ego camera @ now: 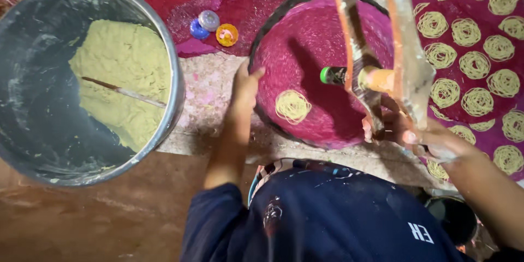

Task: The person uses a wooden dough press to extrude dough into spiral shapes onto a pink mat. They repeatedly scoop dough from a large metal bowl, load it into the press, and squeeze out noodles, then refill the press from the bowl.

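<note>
The left hand is resting its fingers spread on the nine o'clock rim of the magenta tray. The right hand is gripping the dough press over one noodle coil; tilting it might smear the coil, I judge.
</note>
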